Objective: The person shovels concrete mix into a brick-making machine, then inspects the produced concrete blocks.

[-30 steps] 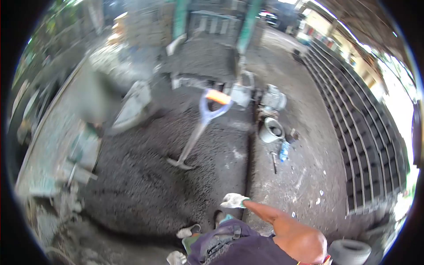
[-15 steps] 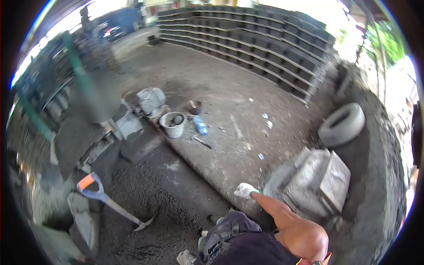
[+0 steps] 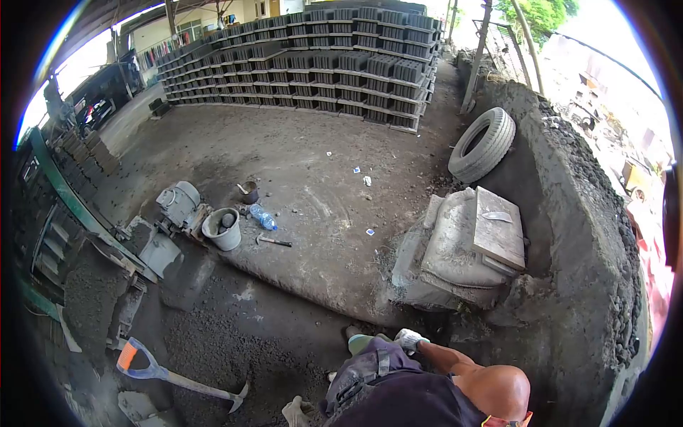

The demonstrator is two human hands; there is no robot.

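Right hand, gloved, at 6 o'clock, hanging empty at hip; curl of fingers cannot tell. Left hand gloved, low, grip unclear. Shovel at 7 o'clock, stuck in loose aggregate, well apart. Risk: slip on aggregate, trip at slab edge.

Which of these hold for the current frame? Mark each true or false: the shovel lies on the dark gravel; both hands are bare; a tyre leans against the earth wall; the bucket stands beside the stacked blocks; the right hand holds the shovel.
1. The shovel lies on the dark gravel: true.
2. Both hands are bare: false. The right hand and the left hand each wear a pale glove.
3. A tyre leans against the earth wall: true.
4. The bucket stands beside the stacked blocks: false. It stands far from them, by the motor and the plastic bottle.
5. The right hand holds the shovel: false. It is apart from it and holds nothing visible.
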